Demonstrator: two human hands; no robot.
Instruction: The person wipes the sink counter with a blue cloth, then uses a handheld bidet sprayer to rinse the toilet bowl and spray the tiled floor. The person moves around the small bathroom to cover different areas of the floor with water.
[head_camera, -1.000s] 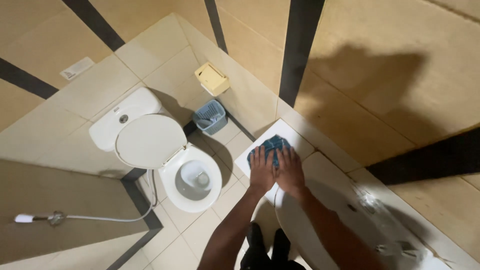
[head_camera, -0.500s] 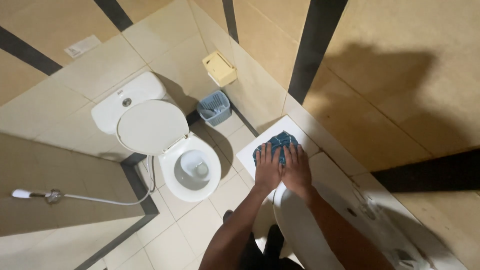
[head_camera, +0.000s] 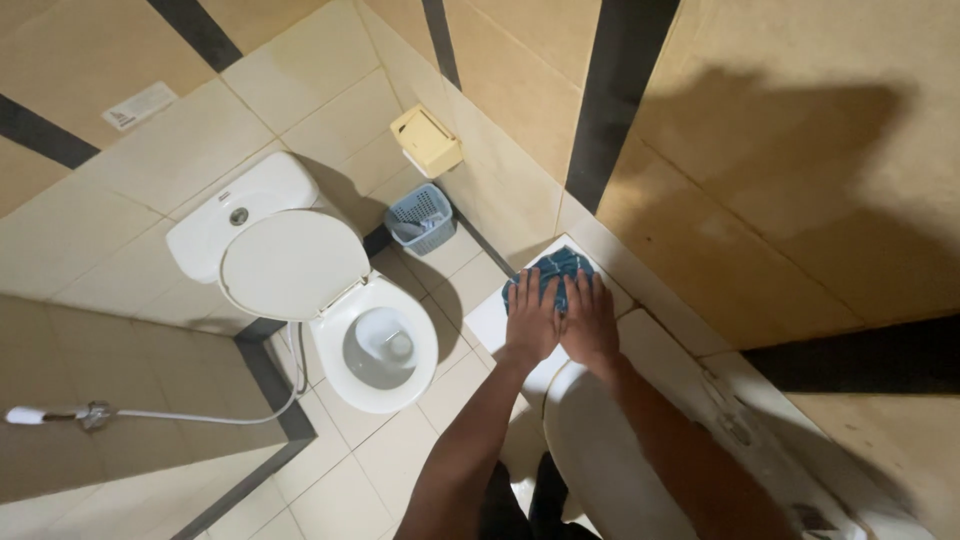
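On the white countertop (head_camera: 490, 322) beside the basin (head_camera: 600, 450), left hand (head_camera: 532, 325) and right hand (head_camera: 590, 322) press flat, fingers spread, pinning a blue cloth (head_camera: 548, 272) for wiping.

One white ceramic toilet (head_camera: 330, 300) sits at centre left, one blue slatted plastic bin (head_camera: 420, 218) above it. One cream wall-mounted paper dispenser (head_camera: 427, 140) hangs upper centre. One blue cloth (head_camera: 548, 272) lies under two hands at centre.

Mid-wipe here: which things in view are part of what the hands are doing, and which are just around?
In hand:
left hand
right hand
blue cloth, pressed under both hands
white counter beside the basin

Just around:
toilet, lid up
small bin
paper dispenser
spray hose
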